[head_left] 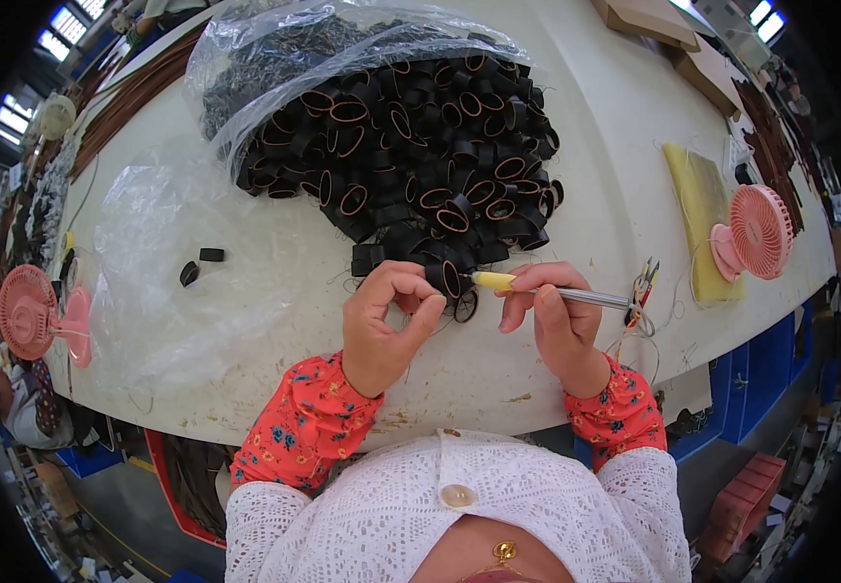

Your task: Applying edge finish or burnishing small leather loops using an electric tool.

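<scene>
My left hand (383,325) is curled, its fingertips against a small black band loop (446,279) with a brown inner edge at the near side of the pile. In my right hand (566,325) is a pen-shaped tool (590,296) with a silver handle and a yellow front part. Its dark, thin tip points left and reaches the loop; whether it touches is too small to tell. Just beyond both hands lies a big heap of similar black loops (411,165), with fine loose threads around it. Another loop (465,307) rests on the table between my hands.
Clear plastic film (177,272) covers the table's left part, with two small black pieces (211,255) on it. A plastic bag (274,68) partly wraps the heap. Pink fans (27,311) stand at both sides. Yellow sheeting (697,223) and cardboard boxes (649,19) lie at right.
</scene>
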A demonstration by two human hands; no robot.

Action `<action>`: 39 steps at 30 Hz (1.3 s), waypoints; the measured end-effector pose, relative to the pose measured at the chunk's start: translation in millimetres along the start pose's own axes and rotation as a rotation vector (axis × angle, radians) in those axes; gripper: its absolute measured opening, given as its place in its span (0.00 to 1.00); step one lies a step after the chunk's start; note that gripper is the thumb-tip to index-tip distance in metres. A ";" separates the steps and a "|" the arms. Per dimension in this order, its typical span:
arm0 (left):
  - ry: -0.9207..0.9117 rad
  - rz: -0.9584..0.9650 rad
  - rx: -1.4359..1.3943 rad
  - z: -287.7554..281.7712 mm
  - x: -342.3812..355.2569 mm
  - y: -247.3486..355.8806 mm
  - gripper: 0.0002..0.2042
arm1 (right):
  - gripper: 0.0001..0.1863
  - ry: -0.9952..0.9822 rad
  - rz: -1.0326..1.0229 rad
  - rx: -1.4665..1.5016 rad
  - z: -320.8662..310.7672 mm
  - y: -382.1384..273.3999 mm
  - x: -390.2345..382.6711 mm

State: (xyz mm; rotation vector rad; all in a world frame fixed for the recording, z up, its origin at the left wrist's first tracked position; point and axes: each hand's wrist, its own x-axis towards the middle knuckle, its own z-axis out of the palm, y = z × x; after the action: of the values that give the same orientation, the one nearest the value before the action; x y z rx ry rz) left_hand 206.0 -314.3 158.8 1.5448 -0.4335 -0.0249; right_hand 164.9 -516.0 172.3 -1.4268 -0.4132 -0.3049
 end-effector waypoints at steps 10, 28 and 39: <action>0.440 0.197 0.501 -65.3 15.4 20.0 0.07 | 0.13 0.081 0.027 -0.044 -0.2 -4.6 1.1; -0.373 0.540 0.909 8.9 1.2 -10.4 0.12 | 0.13 0.106 0.045 -0.038 -3.6 -3.8 4.4; -0.386 0.479 0.891 7.3 5.5 -15.9 0.11 | 0.13 0.092 0.029 -0.065 -4.2 -1.6 3.4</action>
State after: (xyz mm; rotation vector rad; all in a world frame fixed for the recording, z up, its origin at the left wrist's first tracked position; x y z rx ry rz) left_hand 213.1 -323.5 144.6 2.2697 -1.2308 0.2807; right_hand 167.6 -520.3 174.9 -1.4748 -0.3095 -0.3613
